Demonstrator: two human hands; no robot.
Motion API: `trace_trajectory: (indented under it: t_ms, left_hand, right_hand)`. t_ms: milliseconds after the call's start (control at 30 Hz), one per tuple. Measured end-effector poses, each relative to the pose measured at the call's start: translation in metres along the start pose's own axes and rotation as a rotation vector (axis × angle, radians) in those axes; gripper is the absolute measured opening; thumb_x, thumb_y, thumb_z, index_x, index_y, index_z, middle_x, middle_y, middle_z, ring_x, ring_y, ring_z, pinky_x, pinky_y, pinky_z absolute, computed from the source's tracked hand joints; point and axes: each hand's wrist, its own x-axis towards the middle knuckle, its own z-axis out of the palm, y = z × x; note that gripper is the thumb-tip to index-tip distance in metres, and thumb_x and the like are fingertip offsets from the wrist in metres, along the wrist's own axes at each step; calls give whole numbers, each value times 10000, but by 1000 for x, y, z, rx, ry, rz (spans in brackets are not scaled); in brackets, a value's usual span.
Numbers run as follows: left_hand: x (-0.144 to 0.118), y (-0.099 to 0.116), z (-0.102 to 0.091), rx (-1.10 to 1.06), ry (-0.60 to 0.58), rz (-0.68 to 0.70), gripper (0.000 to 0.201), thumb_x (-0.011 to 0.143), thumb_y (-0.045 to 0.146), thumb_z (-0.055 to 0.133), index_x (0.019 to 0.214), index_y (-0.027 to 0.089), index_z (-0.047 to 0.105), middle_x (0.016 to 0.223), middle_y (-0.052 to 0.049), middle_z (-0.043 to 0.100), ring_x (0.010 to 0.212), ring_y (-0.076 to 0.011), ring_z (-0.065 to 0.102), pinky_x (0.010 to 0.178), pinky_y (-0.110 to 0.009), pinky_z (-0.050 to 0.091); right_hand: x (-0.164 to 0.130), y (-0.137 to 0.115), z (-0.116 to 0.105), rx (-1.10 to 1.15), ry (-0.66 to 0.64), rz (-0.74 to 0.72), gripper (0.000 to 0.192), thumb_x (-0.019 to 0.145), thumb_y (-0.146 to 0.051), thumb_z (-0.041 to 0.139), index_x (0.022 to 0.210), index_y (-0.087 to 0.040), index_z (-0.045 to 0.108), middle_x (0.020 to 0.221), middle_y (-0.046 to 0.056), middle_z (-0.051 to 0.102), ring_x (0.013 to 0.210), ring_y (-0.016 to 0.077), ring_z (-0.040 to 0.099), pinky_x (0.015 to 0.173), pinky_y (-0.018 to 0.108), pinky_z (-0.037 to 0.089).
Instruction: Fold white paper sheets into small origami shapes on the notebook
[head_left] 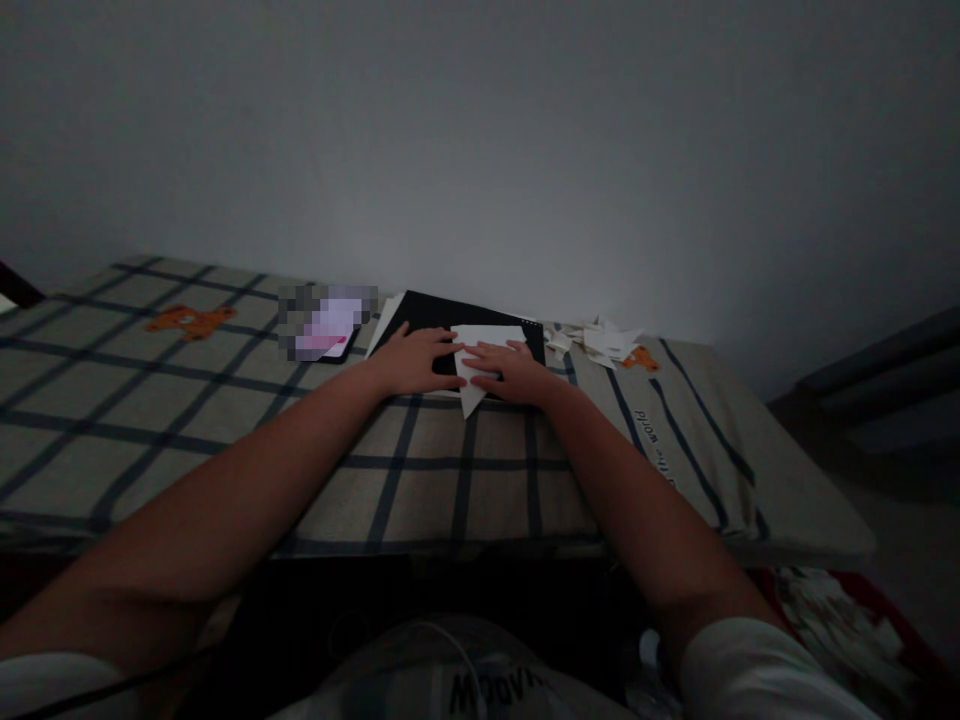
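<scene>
Checked cloth [225, 420] with teddy-bear prints spread over the bed. Lit phone [327, 328], screen blurred, near the far edge, left of middle. Heap of white paper scraps [600, 342] toward the far right corner. Bare grey wall [480, 150] behind.

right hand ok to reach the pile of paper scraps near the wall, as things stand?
Probably yes. The right hand lies flat on the white folded paper, and the paper scraps lie just to its right on the checked cloth. Nothing stands between them; the hand would have to let go of the sheet.
</scene>
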Motion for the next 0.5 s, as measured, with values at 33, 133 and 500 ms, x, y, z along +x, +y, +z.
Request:
trace_trajectory:
  t_ms: [33,133,500]
  left_hand:
    - [0,1,0,1,1,-3,776,816,709,467,1456,274,404,1542,-64,350,1419,-302,283,1144,-589,71]
    - [0,1,0,-1,0,-11,766,813,708,471,1450,288,411,1541,-59,352,1418,-298,283,1144,-589,60]
    - [0,0,2,6,60,9,762,798,709,480,1414,262,449,1525,-75,376,1395,-314,300,1149,-558,58]
  right_hand:
    - [0,0,0,1,-1,3,431,972,-423,409,1376,-305,503,1511,45,394,1423,226,322,1148,566,175]
    - [0,0,1,2,-2,6,429,972,-432,407,1375,-319,502,1511,39,395,1424,225,320,1151,563,172]
    - [0,1,2,16,10,1,435,965,-425,415,1378,-319,503,1518,32,387,1424,238,320,1155,559,158]
